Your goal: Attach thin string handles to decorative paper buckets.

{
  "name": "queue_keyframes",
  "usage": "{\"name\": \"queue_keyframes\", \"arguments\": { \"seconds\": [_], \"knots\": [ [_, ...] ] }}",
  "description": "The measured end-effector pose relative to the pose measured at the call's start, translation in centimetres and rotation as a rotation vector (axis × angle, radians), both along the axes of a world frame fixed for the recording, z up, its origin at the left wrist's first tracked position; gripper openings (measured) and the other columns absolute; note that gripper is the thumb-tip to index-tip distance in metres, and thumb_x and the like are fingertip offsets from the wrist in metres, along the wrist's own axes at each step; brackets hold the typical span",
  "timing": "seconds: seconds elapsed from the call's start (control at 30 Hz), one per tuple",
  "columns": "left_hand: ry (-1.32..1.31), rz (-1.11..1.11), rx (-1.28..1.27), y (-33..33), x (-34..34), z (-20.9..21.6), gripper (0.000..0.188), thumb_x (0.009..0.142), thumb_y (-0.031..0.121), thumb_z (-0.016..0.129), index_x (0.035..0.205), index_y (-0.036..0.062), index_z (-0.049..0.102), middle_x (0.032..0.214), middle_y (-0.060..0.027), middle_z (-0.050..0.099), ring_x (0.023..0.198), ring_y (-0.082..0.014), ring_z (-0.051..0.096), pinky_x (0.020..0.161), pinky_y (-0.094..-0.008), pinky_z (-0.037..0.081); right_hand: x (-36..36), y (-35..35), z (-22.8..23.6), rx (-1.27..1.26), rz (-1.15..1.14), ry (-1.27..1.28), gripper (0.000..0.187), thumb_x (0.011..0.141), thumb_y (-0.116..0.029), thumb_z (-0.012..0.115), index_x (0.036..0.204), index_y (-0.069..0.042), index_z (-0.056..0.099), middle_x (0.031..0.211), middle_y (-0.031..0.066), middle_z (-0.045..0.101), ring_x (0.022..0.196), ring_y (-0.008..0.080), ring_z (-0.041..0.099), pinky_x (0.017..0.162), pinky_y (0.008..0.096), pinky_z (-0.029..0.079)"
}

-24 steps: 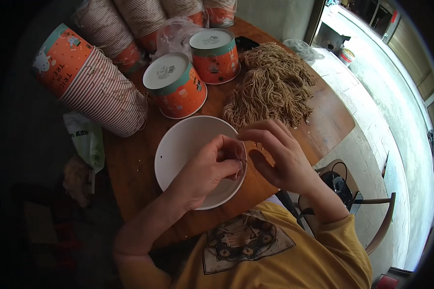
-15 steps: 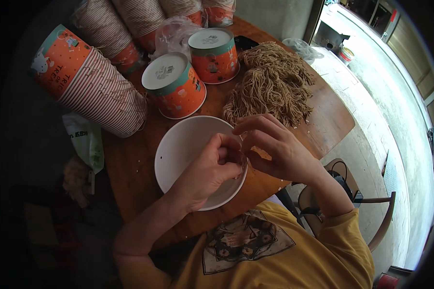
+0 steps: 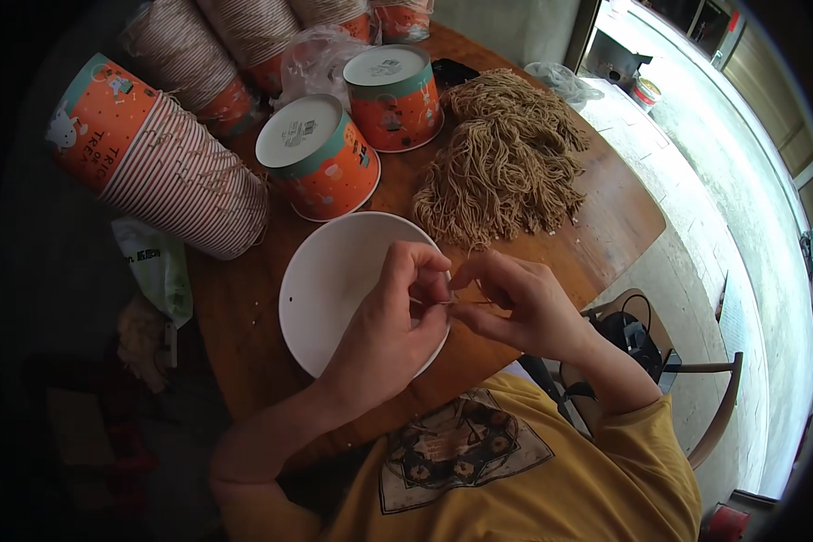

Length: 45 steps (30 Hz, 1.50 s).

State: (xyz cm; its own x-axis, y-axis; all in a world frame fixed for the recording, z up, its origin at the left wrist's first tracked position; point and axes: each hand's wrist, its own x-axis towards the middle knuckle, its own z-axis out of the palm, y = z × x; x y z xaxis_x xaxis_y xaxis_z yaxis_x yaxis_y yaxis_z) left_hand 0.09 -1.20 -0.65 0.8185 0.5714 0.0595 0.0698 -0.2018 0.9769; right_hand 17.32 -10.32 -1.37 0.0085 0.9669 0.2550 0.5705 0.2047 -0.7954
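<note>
- White inside, the round bucket [image 3: 330,298] stands open side up at the centre of the frame on the wooden table [image 3: 619,226]; one small dark hole [image 3: 290,299] shows in its left wall.
- The left hand [image 3: 379,321] leans across the bucket, thumb and fingers pinching what looks like a thin cord [image 3: 450,303] at the bucket's right edge.
- The right hand [image 3: 537,312] curls in from the right, its fingertips close against that cord — whether they grip it, I cannot tell.
- For good handling, I would pinch near the cord's tip: a short, straight end should bend less than a long, loose one.
- The bucket's thin wall could give, so light finger pressure seems wiser than a hard tug.
- The tangled tan cord bundle [image 3: 506,158] lies at upper centre-right — drawing single strands gently should avoid knots.
- Two upturned orange buckets [image 3: 334,181] sit above; the nested bucket stack [image 3: 185,176], upper left, leaves elbow room.
</note>
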Motion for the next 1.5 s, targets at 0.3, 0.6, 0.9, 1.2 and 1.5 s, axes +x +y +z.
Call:
{"name": "queue_keyframes", "arguments": {
  "seconds": [0.3, 0.6, 0.9, 1.2, 1.5],
  "knots": [
    [0.026, -0.018, 0.517, -0.2, -0.3, 0.6, 0.041, 0.084, -0.008, 0.055, 0.119, 0.0034, 0.039, 0.099, -0.0077, 0.047, 0.083, -0.0141, 0.055, 0.077, -0.0302, 0.050, -1.1, -0.2, -0.4, 0.174, -0.070, -0.176, 0.019, 0.076, -0.005, 0.069, 0.090, -0.006, 0.058, 0.075, 0.0066, 0.058, 0.063, 0.0219, 0.061, 0.056, 0.0302, 0.049],
    [0.030, 0.044, 0.753, -0.4, -0.4, 0.7, 0.026, 0.079, -0.008, 0.060, 0.102, 0.0009, 0.051, 0.104, -0.0123, 0.044, 0.084, -0.0245, 0.057, 0.066, -0.0348, 0.052, -1.4, -0.2, -0.7, 0.200, -0.106, -0.163, 0.016, 0.076, -0.004, 0.068, 0.088, -0.007, 0.059, 0.074, 0.0048, 0.058, 0.060, 0.0193, 0.060, 0.052, 0.0295, 0.048],
    [0.172, 0.085, 0.925, -0.9, -0.5, 1.0, 0.023, 0.077, -0.008, 0.061, 0.094, 0.0022, 0.051, 0.089, -0.0106, 0.051, 0.078, -0.0264, 0.059, 0.062, -0.0366, 0.050, -1.7, -0.4, -0.7, 0.235, -0.109, -0.196, 0.016, 0.076, -0.004, 0.069, 0.088, -0.007, 0.059, 0.073, 0.0047, 0.058, 0.058, 0.0194, 0.060, 0.051, 0.0305, 0.048],
    [0.062, 0.103, 0.597, -0.6, -0.4, 0.1, 0.019, 0.080, -0.004, 0.059, 0.092, 0.0025, 0.045, 0.085, -0.0122, 0.051, 0.074, -0.0304, 0.058, 0.062, -0.0392, 0.048, -1.8, -0.4, -0.9, 0.208, -0.119, -0.115, 0.014, 0.079, -0.007, 0.069, 0.088, -0.007, 0.058, 0.071, 0.0043, 0.057, 0.056, 0.0159, 0.058, 0.050, 0.0288, 0.046],
    [0.008, 0.091, 0.150, -0.5, -0.4, 0.5, 0.018, 0.083, -0.005, 0.057, 0.096, 0.0035, 0.048, 0.083, -0.0035, 0.056, 0.077, -0.0111, 0.058, 0.069, -0.0264, 0.048, -1.7, -0.4, -1.5, -0.122, -0.102, 0.386, 0.012, 0.086, -0.011, 0.065, 0.089, -0.003, 0.056, 0.068, -0.0029, 0.053, 0.059, 0.0026, 0.047, 0.052, 0.0194, 0.038]
  ]
}}
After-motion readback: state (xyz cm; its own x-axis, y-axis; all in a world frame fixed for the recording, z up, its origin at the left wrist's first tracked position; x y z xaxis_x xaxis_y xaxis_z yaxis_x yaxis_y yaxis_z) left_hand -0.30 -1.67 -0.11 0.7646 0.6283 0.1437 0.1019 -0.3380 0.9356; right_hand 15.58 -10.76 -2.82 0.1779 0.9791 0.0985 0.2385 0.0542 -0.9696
